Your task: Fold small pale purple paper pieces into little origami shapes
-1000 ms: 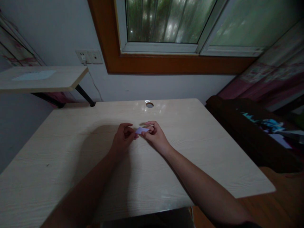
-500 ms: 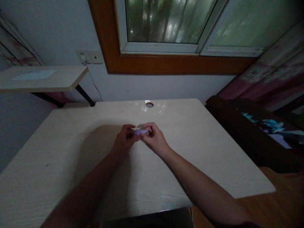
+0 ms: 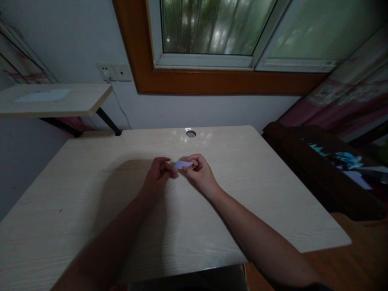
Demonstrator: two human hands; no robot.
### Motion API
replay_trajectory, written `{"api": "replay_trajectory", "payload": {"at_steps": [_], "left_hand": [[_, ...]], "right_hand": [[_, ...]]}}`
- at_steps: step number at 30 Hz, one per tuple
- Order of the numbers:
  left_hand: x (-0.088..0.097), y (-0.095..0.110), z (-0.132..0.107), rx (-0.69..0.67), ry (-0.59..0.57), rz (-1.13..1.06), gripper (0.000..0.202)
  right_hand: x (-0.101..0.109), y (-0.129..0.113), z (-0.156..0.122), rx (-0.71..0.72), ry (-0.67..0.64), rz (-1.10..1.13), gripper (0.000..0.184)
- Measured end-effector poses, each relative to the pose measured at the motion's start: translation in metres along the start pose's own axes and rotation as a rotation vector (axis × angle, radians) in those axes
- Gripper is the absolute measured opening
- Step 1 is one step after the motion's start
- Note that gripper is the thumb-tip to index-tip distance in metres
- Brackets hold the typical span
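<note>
A small folded piece of pale purple paper (image 3: 182, 164) is held a little above the desk, near its middle. My right hand (image 3: 198, 169) pinches the paper's right end between thumb and fingers. At the paper's left tip is my left hand (image 3: 160, 171), its thumb and fingers apart and slightly curled. Those fingertips are very close to the paper, and whether one touches it is hard to see. The pale wood-grain desk (image 3: 257, 202) lies beneath both hands.
A round cable hole (image 3: 190, 134) is near the desk's back edge. At the left stands a raised shelf (image 3: 87, 103) on black legs, with a paper sheet (image 3: 44, 95) on it. Dark furniture (image 3: 318, 178) bearing several items stands to the right.
My left fingers have loosened from the paper's left end. My right hand has shifted slightly right and up with the paper, and more of its flat face shows.
</note>
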State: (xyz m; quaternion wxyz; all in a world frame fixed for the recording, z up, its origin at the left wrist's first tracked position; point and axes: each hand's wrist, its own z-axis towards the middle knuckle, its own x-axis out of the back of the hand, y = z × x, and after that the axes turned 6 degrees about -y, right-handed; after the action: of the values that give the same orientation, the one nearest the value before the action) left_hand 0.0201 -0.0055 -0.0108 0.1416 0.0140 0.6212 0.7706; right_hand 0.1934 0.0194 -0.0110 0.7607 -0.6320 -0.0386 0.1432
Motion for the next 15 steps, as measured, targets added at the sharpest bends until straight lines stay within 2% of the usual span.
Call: {"api": "replay_trajectory", "payload": {"at_steps": [2,8,15], "left_hand": [[0.0007,-0.0031,0.0004,0.022,-0.033,0.011,0.036],[0.0046,-0.0090,0.0004,0.181,-0.077,0.180,0.021],[0.0033,-0.0015,0.0019,0.222,-0.044,0.211,0.021]], "right_hand": [[-0.0001,-0.0003,-0.0001,-0.002,-0.006,0.004,0.030],[-0.0001,0.0010,-0.0025,-0.014,-0.052,-0.025,0.030],[0.0003,0.0045,-0.0058,-0.014,-0.079,-0.118,0.030]]}}
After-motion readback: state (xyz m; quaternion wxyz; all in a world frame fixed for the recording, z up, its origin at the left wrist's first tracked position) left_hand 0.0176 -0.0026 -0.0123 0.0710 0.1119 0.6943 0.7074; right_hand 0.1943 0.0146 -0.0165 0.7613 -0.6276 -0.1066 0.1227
